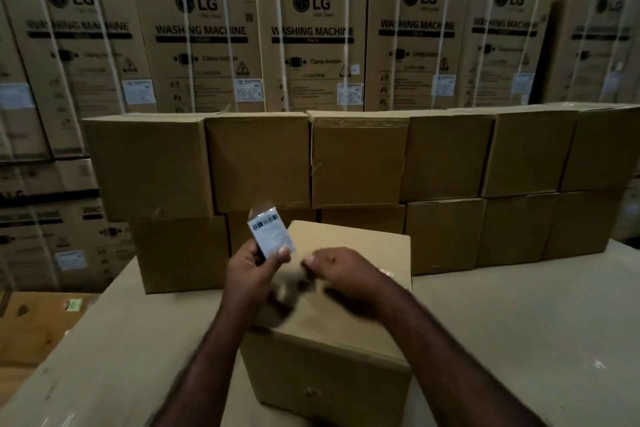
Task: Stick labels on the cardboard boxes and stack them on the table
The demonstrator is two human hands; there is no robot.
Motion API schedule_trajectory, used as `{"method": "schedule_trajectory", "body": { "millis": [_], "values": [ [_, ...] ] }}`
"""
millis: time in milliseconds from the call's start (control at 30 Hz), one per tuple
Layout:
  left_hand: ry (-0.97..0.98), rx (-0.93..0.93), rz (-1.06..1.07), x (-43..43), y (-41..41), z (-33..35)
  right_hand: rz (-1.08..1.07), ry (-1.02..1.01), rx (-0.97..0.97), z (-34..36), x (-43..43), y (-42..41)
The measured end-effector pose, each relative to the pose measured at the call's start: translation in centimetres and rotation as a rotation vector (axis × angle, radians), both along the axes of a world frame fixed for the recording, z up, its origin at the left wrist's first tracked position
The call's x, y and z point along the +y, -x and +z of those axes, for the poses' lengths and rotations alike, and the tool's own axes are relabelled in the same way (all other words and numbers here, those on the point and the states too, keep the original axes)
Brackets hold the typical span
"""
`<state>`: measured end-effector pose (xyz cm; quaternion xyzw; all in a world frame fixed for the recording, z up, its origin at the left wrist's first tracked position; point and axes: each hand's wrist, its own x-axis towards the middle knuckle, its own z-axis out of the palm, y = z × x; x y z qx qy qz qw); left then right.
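Note:
A plain cardboard box (349, 315) stands on the table (519, 340) right in front of me. Above its top, my left hand (252, 270) pinches a small white barcode label (272, 234) and holds it upright. My right hand (341, 269) hovers just to the right of the label with its fingers curled; it is blurred, and whether it holds anything cannot be told. Behind the box, several plain cardboard boxes (360, 163) stand stacked in two rows across the table.
A wall of tall LG washing machine cartons (311, 35) rises behind the table. Lower cartons (52, 246) sit at the left, beyond the table's left edge. A brown surface with a small green sticker (72, 305) lies at the lower left.

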<state>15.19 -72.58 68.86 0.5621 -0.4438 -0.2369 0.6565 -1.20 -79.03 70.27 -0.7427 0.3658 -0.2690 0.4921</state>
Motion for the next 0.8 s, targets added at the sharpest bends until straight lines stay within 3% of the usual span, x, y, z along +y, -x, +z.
{"method": "schedule_trajectory", "body": {
  "millis": [100, 167, 233, 400, 567, 800],
  "values": [
    [0.035, -0.010, 0.096, -1.3, -0.2, -0.1, 0.139, 0.447, 0.605, -1.3, 2.0, 0.5],
    [-0.021, -0.090, 0.136, -2.5, -0.8, -0.5, 0.188, 0.657, 0.827, -1.8, 3.5, 0.6],
    [-0.080, -0.159, 0.126, -3.6, -1.4, -0.7, 0.174, 0.652, 0.868, -1.9, 4.6, 0.5],
    [-0.135, -0.077, 0.049, -5.4, -2.2, -0.8, 0.147, 0.584, 0.956, -2.0, 3.5, -1.0],
    [-0.156, -0.096, 0.007, -6.3, -1.8, -0.8, 0.108, 0.520, 0.908, -2.4, -0.8, -3.2],
    [-0.133, 0.030, 0.133, -6.6, -2.1, -1.3, -0.008, 0.506, 0.960, -2.3, -4.2, -5.0]
  ]
}}
